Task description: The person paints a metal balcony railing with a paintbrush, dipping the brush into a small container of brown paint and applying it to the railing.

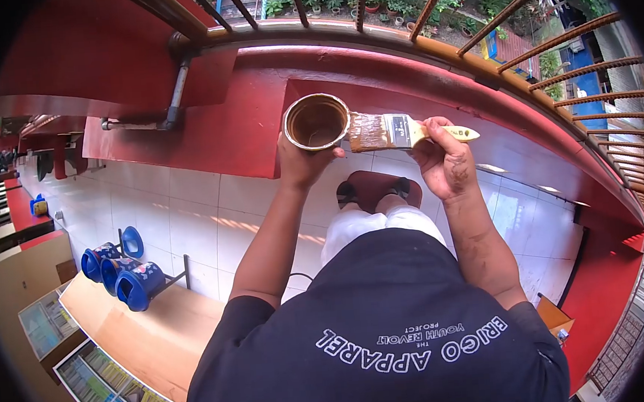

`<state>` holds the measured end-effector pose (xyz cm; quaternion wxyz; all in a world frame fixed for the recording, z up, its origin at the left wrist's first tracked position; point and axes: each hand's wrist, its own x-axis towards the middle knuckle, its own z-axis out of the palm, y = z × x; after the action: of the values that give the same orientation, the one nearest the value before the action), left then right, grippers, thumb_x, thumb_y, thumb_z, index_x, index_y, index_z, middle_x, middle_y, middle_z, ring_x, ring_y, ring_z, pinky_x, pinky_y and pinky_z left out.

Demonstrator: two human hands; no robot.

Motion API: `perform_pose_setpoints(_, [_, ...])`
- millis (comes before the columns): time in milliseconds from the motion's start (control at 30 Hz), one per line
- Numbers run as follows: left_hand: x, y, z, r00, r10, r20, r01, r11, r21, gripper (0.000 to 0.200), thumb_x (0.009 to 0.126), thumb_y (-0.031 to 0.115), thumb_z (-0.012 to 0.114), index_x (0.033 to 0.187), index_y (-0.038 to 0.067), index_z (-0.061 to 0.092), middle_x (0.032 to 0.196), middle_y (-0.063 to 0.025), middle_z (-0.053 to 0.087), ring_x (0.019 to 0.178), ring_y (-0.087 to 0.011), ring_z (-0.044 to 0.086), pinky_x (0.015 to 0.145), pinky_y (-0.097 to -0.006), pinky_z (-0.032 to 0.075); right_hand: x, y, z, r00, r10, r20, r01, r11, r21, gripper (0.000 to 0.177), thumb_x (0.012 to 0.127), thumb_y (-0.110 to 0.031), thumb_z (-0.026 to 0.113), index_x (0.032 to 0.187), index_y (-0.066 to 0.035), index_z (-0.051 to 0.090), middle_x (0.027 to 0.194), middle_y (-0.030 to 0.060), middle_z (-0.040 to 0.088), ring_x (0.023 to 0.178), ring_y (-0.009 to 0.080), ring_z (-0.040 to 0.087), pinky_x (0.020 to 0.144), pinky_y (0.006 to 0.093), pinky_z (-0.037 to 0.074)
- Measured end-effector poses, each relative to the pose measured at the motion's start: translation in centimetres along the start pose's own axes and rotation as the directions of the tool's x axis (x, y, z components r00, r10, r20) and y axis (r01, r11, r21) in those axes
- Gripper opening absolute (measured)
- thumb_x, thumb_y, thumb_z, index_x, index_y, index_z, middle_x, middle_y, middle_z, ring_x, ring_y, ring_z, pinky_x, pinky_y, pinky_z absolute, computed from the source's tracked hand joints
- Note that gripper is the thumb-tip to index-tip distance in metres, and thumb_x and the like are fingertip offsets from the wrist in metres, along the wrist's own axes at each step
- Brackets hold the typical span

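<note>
My left hand (303,163) is wrapped round a paint can (316,122), its inside coated brown with some brown paint at the bottom. Between the fingers of my right hand (446,159) is the pale handle of a wide paintbrush (390,132). Brown paint covers the bristles, whose tip is right at the can's rim. Smears of brown show on my right palm and forearm. Both hands are raised in front of my body, above the feet, which rest on a dark red stool or platform (372,185).
A red ledge (256,120) runs along the wall ahead, under a railing of rusty bars (428,7). A metal pipe (174,95) bends at the left. Blue bins (140,285) and a wooden counter (106,313) stand at lower left. White tiles (196,210) cover the floor.
</note>
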<state>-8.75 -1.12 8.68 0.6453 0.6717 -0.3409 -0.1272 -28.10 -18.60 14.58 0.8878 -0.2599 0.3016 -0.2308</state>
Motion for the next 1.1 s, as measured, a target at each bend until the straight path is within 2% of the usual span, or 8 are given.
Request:
perform_pose_setpoints(333, [-0.5, -3.8, -5.1, 0.993, 0.104, -0.05, -0.09, 0.967, 0.237, 0.102, 0.052, 0.045, 0.099, 0.131, 0.005, 0.05, 0.116, -0.0101, 0.07, 0.107, -0.0244, 0.071, 0.092, -0.0378, 0.059, 1.6, 0.0, -1.8, 0.988, -0.123, -0.096, 0.133, 0.986, 0.1, 0.012, 0.096, -0.016, 0.069, 0.104, -0.009, 0.064, 0.104, 0.0111, 0.072, 0.091, 0.0239, 0.073, 0.079, 0.0385, 0.062])
perform_pose_setpoints(467, [-0.7, -7.1, -7.9, 0.995, 0.083, -0.057, -0.064, 0.96, 0.273, 0.103, 0.054, 0.046, 0.099, 0.133, 0.004, 0.047, 0.118, -0.0097, 0.069, 0.108, -0.0245, 0.07, 0.094, -0.0374, 0.059, 4.3, -0.3, -1.0, 0.852, -0.463, -0.244, 0.459, 0.885, -0.079, 0.012, 0.095, -0.011, 0.07, 0.104, -0.007, 0.064, 0.105, 0.0118, 0.072, 0.093, 0.0226, 0.072, 0.082, 0.037, 0.061])
perform_pose_setpoints(533, [-1.0, -8.7, -8.3, 0.992, 0.093, -0.086, -0.067, 0.962, 0.265, 0.104, 0.054, 0.046, 0.099, 0.133, 0.004, 0.047, 0.118, -0.0095, 0.068, 0.108, -0.0241, 0.07, 0.094, -0.0371, 0.059, 6.1, 0.4, -0.3, 0.653, -0.745, -0.134, 0.681, 0.655, -0.327, 0.011, 0.094, -0.005, 0.07, 0.102, -0.002, 0.064, 0.105, 0.013, 0.072, 0.094, 0.0209, 0.07, 0.082, 0.035, 0.06])
perform_pose_setpoints(600, [-1.2, -9.9, -8.7, 0.992, 0.094, -0.085, -0.062, 0.947, 0.317, 0.107, 0.054, 0.053, 0.097, 0.134, 0.004, 0.045, 0.12, -0.0089, 0.066, 0.108, -0.0237, 0.069, 0.093, -0.0372, 0.059, 7.7, 1.2, 0.6, 0.325, -0.919, 0.225, 0.731, 0.093, -0.676, 0.011, 0.09, -0.001, 0.073, 0.098, -0.001, 0.066, 0.102, 0.0139, 0.072, 0.09, 0.023, 0.072, 0.077, 0.0344, 0.059])
perform_pose_setpoints(633, [-1.2, -10.0, -8.5, 0.992, 0.099, -0.078, -0.07, 0.949, 0.308, 0.108, 0.054, 0.056, 0.096, 0.134, 0.004, 0.045, 0.121, -0.0088, 0.066, 0.109, -0.0237, 0.068, 0.093, -0.0374, 0.059, 7.7, 0.3, 2.3, 0.14, -0.852, 0.504, 0.606, -0.328, -0.724, 0.014, 0.084, 0.002, 0.076, 0.095, -0.002, 0.068, 0.098, 0.0155, 0.073, 0.085, 0.0264, 0.072, 0.074, 0.0347, 0.058])
perform_pose_setpoints(700, [-1.2, -9.6, -8.4, 0.99, 0.126, -0.063, -0.099, 0.94, 0.326, 0.112, 0.054, 0.063, 0.093, 0.135, 0.004, 0.044, 0.121, -0.0086, 0.065, 0.11, -0.0236, 0.067, 0.094, -0.0372, 0.058, 9.5, 1.6, 3.3, 0.106, -0.77, 0.629, 0.536, -0.489, -0.688, 0.024, 0.073, 0.003, 0.079, 0.094, -0.007, 0.07, 0.093, 0.0118, 0.071, 0.081, 0.0285, 0.071, 0.072, 0.0365, 0.058])
perform_pose_setpoints(967, [-1.4, -9.3, -8.7, 0.988, 0.149, -0.038, -0.136, 0.961, 0.243, 0.099, 0.057, 0.043, 0.099, 0.132, 0.004, 0.048, 0.122, -0.0068, 0.063, 0.108, -0.0215, 0.066, 0.092, -0.0356, 0.057, 12.8, 6.6, 5.6, 0.242, -0.754, 0.61, 0.688, -0.31, -0.656, 0.023, 0.074, 0.003, 0.074, 0.093, -0.01, 0.07, 0.094, 0.0102, 0.071, 0.085, 0.029, 0.071, 0.074, 0.0377, 0.058])
perform_pose_setpoints(1100, [-1.2, -9.7, -8.5, 0.984, 0.171, -0.043, -0.158, 0.963, 0.218, 0.103, 0.055, 0.049, 0.098, 0.132, 0.004, 0.048, 0.121, -0.0064, 0.064, 0.108, -0.0213, 0.066, 0.092, -0.0351, 0.057, 10.2, 2.1, -0.2, 0.061, -0.844, 0.532, 0.429, -0.459, -0.778, 0.02, 0.078, 0.007, 0.078, 0.092, -0.003, 0.069, 0.09, 0.0151, 0.071, 0.082, 0.0289, 0.071, 0.072, 0.0369, 0.059])
